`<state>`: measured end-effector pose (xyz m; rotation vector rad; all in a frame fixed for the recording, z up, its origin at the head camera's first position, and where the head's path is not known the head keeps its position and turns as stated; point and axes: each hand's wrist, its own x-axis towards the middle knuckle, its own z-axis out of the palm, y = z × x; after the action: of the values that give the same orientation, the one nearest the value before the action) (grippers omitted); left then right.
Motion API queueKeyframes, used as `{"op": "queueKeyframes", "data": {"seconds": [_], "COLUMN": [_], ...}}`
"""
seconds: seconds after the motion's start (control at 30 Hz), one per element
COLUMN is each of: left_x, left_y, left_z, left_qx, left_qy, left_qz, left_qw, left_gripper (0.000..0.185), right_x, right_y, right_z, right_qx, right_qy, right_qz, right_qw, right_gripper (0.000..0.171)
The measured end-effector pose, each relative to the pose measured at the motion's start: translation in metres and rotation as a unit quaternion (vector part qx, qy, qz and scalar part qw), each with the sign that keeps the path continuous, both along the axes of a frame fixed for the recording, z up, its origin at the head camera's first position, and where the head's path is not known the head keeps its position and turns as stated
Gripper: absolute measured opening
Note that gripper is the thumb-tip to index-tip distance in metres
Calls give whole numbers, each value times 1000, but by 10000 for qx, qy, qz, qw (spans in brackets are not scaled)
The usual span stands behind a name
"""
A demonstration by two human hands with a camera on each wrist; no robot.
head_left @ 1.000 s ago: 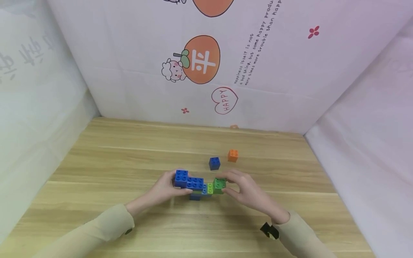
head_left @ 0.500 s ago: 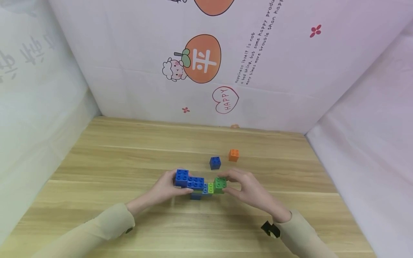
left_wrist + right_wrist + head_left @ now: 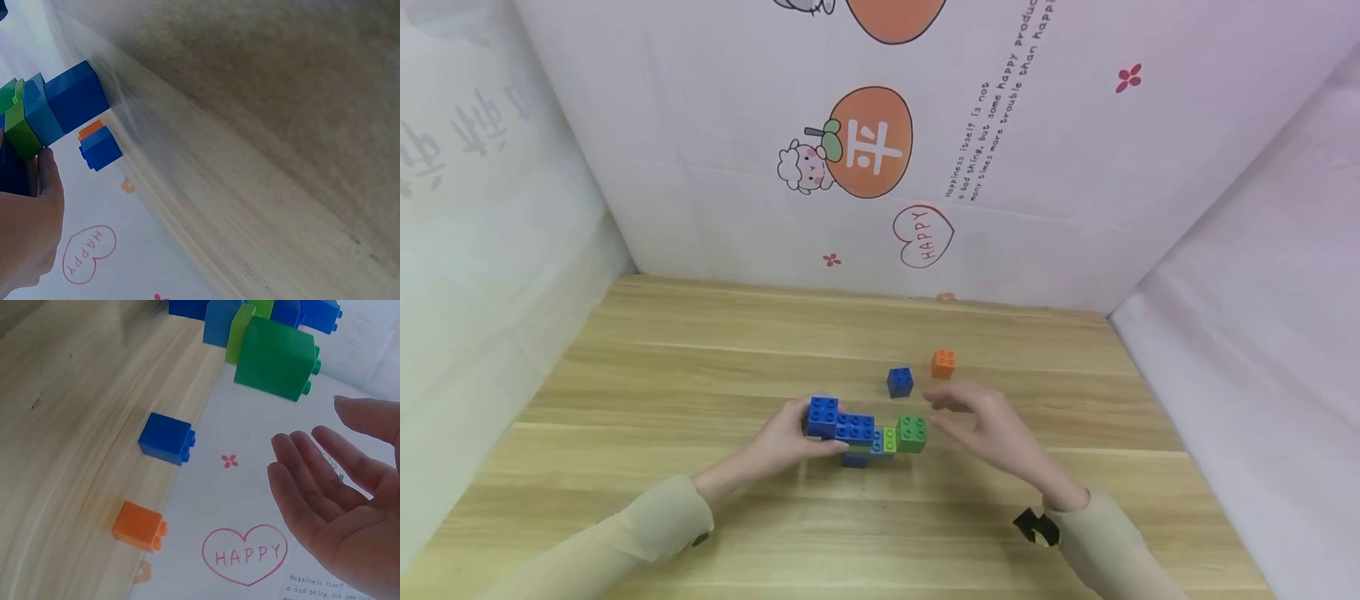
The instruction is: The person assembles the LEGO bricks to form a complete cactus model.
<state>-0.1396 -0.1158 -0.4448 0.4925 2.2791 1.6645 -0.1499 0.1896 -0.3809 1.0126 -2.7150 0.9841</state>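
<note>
My left hand (image 3: pixel 786 435) grips the left end of a model built of toy building bricks, its thumb along the near side. At that end a square blue brick (image 3: pixel 823 417) sits on a longer blue brick (image 3: pixel 855 427). Lower in the model are lighter blue and lime green bricks (image 3: pixel 24 132), plus a dark blue brick (image 3: pixel 78 95) at the bottom. A green brick (image 3: pixel 277 359) tops the right end. Just right of it is my right hand (image 3: pixel 992 429), fingers loosely bent and apart from the brick, holding nothing in the right wrist view.
Behind the model a loose blue brick (image 3: pixel 899 382) stands on the wooden table (image 3: pixel 700 350). An orange brick (image 3: pixel 943 363) stands farther back to its right. White printed cloth walls (image 3: pixel 737 225) enclose the table at the back and both sides.
My right hand has let go of the green brick and drawn back slightly to the right. The green brick stays on the model, and my left hand keeps its grip.
</note>
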Motion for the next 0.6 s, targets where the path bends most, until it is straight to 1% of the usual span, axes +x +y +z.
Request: {"op": "queueKeyframes", "data": {"seconds": [0.23,0.5,0.6], "left_x": [1,1,1], "left_y": [0,0,0], "left_z": [3,1,0], "left_qx": [-49,-98,-97], "left_qy": [4,54,150], "left_qz": [11,20,3], "left_qw": [10000,9999,9998], "left_gripper": [48,47,46], "right_x": [-16,-33,-40], "right_y": [13,22,24], "right_z": [-6,-15,-18], "right_qx": [-185,-289,-334], "right_qy": [-262,-461,-591], "right_qz": [-384,-799,-900], "right_qw": [9987,9953,9936], "right_gripper": [27,25,25]}}
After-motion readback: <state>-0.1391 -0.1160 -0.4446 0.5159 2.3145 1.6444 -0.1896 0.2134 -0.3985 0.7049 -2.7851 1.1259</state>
